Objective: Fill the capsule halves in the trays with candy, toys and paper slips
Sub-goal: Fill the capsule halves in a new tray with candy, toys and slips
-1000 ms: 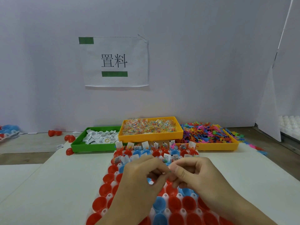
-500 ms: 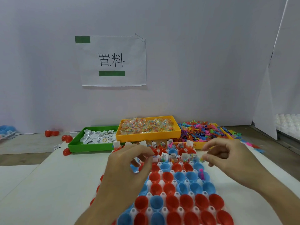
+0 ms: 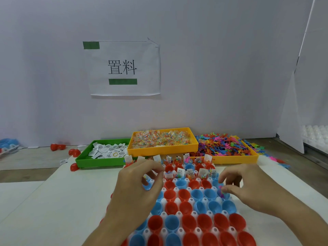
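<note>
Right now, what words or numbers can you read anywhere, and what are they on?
"置料": on the white paper sign taped to the wall.
Paper slips in the green tray: dark print, too small to read.
Paper slips standing in the capsule halves: print too small to read.

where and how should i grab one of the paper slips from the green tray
Pinch a raised edge or corner of a paper slip from above, with thumb and forefinger. They lie loose and overlapping in the green tray, many tilted, so edges stick up. The tray's walls block a sideways approach, and its top is open.
</note>
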A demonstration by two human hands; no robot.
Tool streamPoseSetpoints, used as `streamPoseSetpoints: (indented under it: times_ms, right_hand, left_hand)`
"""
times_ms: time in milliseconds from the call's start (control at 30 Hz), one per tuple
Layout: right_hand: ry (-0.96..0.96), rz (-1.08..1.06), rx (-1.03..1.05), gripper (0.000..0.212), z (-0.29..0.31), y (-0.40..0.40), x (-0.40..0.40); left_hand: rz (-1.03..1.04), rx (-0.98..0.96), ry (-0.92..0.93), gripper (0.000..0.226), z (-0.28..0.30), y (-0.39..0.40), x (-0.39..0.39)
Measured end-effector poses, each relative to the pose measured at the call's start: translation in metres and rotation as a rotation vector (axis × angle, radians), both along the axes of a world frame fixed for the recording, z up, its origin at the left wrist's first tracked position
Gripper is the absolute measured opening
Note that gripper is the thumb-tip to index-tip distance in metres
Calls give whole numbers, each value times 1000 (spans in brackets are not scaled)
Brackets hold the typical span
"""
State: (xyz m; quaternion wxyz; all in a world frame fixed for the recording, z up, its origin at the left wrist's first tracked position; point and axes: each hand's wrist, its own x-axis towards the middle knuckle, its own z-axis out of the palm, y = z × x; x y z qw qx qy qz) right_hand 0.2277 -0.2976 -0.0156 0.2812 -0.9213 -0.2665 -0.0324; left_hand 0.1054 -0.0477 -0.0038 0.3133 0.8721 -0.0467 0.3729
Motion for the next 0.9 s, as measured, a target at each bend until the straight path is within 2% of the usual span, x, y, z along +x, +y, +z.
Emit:
streamPoseSetpoints:
  times_ms: [467,567,667,900]
  right_hand:
    - [-26,-16,-62,24,-4,2,5]
    - [-34,-20,-57,25,-6,1,6]
    - [-51,-17,-45,25,-5,1,4]
    - [-129,-1,48,22,-3,1,1]
  left_hand:
    - [43,-56,45,22,-3,12,6]
    - [152,-115,81,16,2,33,15]
    - [369,-102,138,13,8,67,36]
    - [630,-47,448,13,-1,160,103]
